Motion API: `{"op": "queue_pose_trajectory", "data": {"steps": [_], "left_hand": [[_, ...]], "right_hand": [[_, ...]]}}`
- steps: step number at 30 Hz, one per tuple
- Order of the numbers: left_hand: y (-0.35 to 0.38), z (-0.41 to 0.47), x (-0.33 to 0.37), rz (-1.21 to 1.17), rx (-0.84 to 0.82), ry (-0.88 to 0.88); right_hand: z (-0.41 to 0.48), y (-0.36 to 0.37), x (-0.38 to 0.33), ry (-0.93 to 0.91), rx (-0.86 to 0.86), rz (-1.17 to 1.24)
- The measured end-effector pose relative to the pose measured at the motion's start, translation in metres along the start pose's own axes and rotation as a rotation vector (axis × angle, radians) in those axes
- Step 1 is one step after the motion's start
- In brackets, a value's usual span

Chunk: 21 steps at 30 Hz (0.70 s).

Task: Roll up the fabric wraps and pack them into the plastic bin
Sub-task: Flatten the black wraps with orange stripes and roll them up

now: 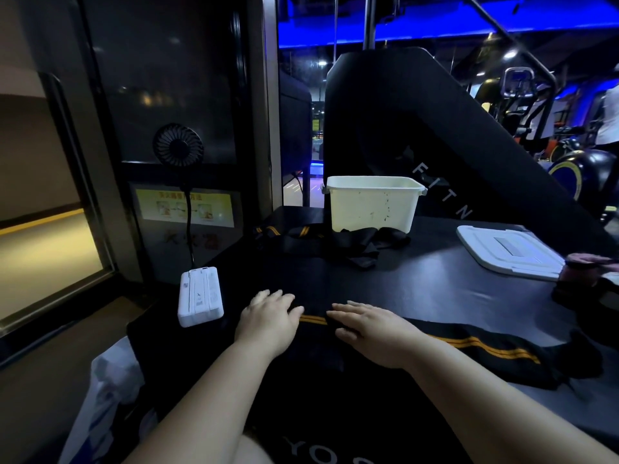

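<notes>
Under the hands (268, 321) (371, 333) (flat), striped wrap (482, 349)

"F I T N" lettered in white on black machine panel (418, 135); "YO" printed on black surface (318, 413) at near edge; yellow sign (186, 205) too blurred to be read.

We had the bin (371, 205) at the far side of the table (435, 283), loose wraps (335, 241) heaped just before it, lid (509, 251) to its right, one wrap (482, 349) across the near edge, small device (200, 296) on the left.

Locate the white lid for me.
In the head view the lid lies flat on the table at far right, to the right of the bin and beyond the right hand.
</notes>
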<state>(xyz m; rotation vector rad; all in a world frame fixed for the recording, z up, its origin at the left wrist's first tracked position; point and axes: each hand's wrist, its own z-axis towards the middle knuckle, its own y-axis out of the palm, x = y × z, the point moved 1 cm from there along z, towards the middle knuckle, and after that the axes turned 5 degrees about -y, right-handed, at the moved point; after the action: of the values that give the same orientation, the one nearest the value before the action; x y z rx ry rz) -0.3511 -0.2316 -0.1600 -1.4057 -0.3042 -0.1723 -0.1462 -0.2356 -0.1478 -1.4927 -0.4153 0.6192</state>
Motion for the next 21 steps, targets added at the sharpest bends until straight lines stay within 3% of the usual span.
{"op": "queue_pose_trajectory", "data": {"steps": [4, 10, 15, 21], "left_hand": [[-0.005, -0.002, 0.003, 0.155, -0.189, 0.018], [-0.008, 0.0, 0.004, 0.177, -0.266, 0.017], [-0.019, 0.007, 0.016, 0.084, -0.222, -0.041], [-0.029, 0.026, 0.049, -0.059, -0.165, -0.097]], "right_hand": [[-0.001, 0.004, 0.002, -0.005, -0.048, -0.017], [0.001, 0.002, 0.004, -0.017, -0.064, 0.026], [0.002, -0.008, 0.014, 0.039, 0.089, 0.237], [0.017, -0.015, 0.04, 0.121, 0.105, 0.105]]}}
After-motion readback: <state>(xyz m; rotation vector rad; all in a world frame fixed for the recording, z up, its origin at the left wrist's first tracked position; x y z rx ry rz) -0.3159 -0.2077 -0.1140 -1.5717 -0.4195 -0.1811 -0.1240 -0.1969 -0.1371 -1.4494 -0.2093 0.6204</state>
